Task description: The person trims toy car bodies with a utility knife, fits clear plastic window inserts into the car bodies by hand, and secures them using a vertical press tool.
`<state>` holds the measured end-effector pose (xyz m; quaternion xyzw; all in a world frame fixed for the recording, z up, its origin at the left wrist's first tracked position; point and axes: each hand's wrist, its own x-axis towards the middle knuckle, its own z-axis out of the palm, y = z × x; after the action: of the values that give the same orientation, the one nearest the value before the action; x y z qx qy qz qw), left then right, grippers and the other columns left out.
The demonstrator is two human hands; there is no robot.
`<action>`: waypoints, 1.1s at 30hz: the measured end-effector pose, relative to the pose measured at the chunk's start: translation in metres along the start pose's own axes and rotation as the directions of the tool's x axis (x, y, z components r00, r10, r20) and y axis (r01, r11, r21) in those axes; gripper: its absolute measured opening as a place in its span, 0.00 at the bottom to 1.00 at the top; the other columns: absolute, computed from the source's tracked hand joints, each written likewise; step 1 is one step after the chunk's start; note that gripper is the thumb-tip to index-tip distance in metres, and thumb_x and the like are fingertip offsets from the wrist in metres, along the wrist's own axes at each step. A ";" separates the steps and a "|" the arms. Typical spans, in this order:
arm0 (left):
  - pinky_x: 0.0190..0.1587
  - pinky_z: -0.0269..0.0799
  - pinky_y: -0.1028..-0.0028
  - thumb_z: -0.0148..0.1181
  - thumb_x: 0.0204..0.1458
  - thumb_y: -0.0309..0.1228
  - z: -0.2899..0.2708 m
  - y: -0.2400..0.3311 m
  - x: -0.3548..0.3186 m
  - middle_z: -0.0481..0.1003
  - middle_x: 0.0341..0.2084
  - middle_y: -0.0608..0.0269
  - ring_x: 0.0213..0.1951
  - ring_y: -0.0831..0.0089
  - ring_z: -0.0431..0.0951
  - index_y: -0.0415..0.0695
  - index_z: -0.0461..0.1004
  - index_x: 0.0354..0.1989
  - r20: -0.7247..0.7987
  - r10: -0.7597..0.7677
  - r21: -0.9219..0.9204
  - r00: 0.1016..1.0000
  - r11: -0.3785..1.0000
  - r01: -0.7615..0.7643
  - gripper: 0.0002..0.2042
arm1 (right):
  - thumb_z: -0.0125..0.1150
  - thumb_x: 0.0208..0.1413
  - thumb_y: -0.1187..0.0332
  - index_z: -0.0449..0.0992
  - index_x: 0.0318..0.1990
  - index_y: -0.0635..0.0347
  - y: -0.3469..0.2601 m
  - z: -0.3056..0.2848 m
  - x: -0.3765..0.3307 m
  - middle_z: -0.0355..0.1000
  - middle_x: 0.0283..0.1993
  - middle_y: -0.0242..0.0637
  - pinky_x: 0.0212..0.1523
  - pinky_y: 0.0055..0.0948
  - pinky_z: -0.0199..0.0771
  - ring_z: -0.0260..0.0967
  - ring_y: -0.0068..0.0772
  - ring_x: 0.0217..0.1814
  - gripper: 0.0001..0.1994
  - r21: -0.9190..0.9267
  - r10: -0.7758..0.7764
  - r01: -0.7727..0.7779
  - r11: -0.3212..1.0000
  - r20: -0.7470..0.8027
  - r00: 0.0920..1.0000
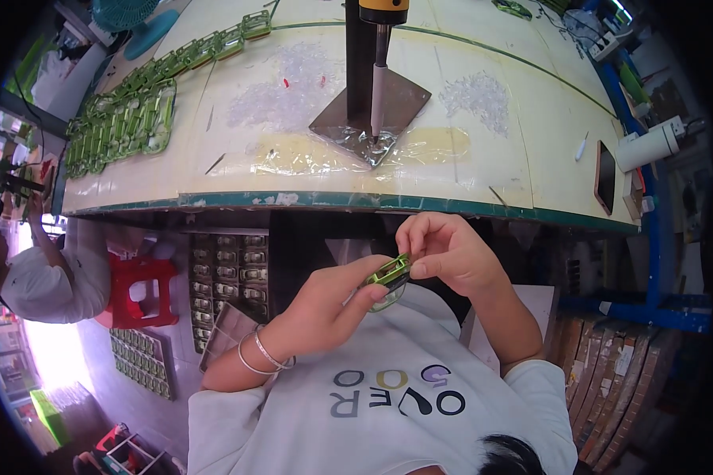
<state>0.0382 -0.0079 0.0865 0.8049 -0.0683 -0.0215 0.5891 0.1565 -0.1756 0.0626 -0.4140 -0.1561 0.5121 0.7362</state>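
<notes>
My left hand (329,301) grips a small green plastic part (390,274), shaped like a toy car body with a dark inside, over my lap just off the table's front edge. My right hand (455,257) is at the far right end of that part, its thumb and fingers pinched together. Whatever may be between those fingertips is too small to make out. Above the table stands a yellow and black electric screwdriver (381,47) on a dark post, its tip down over a metal base plate (408,99) partly covered with clear film.
Heaps of small clear pieces (281,91) lie on the white table (238,178). Rows of green parts (123,131) fill its left side. A phone (604,178) rests at the right. Left, a person (47,277) sits near a red stool (142,289) and trays of parts (230,273).
</notes>
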 end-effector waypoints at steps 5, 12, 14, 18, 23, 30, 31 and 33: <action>0.28 0.64 0.81 0.47 0.51 0.29 0.001 -0.001 0.000 0.71 0.24 0.58 0.24 0.78 0.70 0.37 0.66 0.43 0.055 -0.068 -0.025 0.996 0.997 0.069 0.13 | 0.61 0.35 0.84 0.66 0.31 0.62 0.010 -0.017 0.009 0.64 0.35 0.33 0.39 0.21 0.66 0.64 0.22 0.35 0.14 0.108 0.089 -0.107 0.988 0.162 0.983; 0.37 0.66 0.80 0.46 0.52 0.24 0.010 -0.021 0.003 0.71 0.34 0.61 0.35 0.79 0.71 0.36 0.63 0.45 -0.253 -0.172 -0.473 0.952 0.880 0.034 0.12 | 0.63 0.40 0.72 0.59 0.48 0.64 0.038 0.012 0.001 0.62 0.45 0.41 0.43 0.27 0.64 0.63 0.30 0.44 0.26 -0.742 -0.576 0.386 0.547 0.001 0.817; 0.39 0.66 0.79 0.46 0.51 0.23 0.007 -0.021 0.006 0.70 0.36 0.61 0.37 0.79 0.70 0.36 0.62 0.46 -0.246 -0.146 -0.530 0.958 0.848 -0.007 0.13 | 0.65 0.39 0.68 0.55 0.54 0.55 0.044 0.020 -0.001 0.56 0.52 0.54 0.47 0.36 0.61 0.60 0.45 0.50 0.33 -0.891 -0.659 0.441 0.111 0.266 0.703; 0.42 0.68 0.76 0.53 0.45 0.19 0.007 -0.018 0.008 0.69 0.38 0.59 0.41 0.77 0.70 0.37 0.58 0.48 -0.198 -0.120 -0.609 0.973 0.793 -0.027 0.20 | 0.66 0.37 0.68 0.60 0.51 0.46 0.053 0.020 0.012 0.55 0.52 0.60 0.45 0.40 0.62 0.59 0.54 0.49 0.30 -0.884 -0.720 0.464 -0.050 0.354 0.597; 0.45 0.61 0.73 0.71 0.27 0.38 -0.007 -0.044 0.015 0.64 0.42 0.56 0.44 0.70 0.66 0.42 0.58 0.47 -0.272 0.200 -0.101 0.942 0.967 -0.234 0.36 | 0.65 0.38 0.69 0.64 0.49 0.46 0.051 0.018 0.010 0.53 0.54 0.60 0.43 0.39 0.65 0.61 0.52 0.48 0.26 -0.841 -0.697 0.540 -0.028 0.404 0.592; 0.49 0.56 0.69 0.70 0.24 0.48 -0.017 -0.068 0.030 0.62 0.43 0.58 0.47 0.68 0.62 0.43 0.58 0.48 -0.030 0.339 -0.233 0.940 0.913 -0.336 0.41 | 0.56 0.45 0.71 0.54 0.55 0.56 0.058 0.029 0.001 0.53 0.55 0.53 0.49 0.35 0.61 0.58 0.47 0.53 0.28 -0.460 -0.610 0.575 0.676 0.087 0.787; 0.50 0.56 0.69 0.71 0.22 0.46 -0.010 -0.067 0.028 0.60 0.45 0.58 0.48 0.68 0.61 0.44 0.54 0.51 -0.050 0.162 -0.508 0.986 0.845 -0.165 0.44 | 0.52 0.47 0.70 0.49 0.57 0.58 0.055 0.035 0.000 0.53 0.56 0.50 0.50 0.34 0.60 0.57 0.45 0.54 0.28 -0.079 -0.402 0.395 0.915 -0.128 0.907; 0.50 0.56 0.69 0.73 0.21 0.45 -0.001 -0.063 0.029 0.59 0.47 0.59 0.49 0.68 0.61 0.45 0.51 0.54 -0.018 -0.017 -0.739 1.000 0.674 -0.002 0.48 | 0.44 0.51 0.67 0.44 0.58 0.58 0.036 0.036 0.009 0.57 0.53 0.49 0.48 0.32 0.63 0.62 0.41 0.49 0.27 0.211 -0.188 0.235 0.949 -0.223 0.956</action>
<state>0.0719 0.0077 0.0283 0.4991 -0.0436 -0.0402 0.8645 0.1143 -0.1465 0.0551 -0.3541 -0.0631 0.4003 0.8428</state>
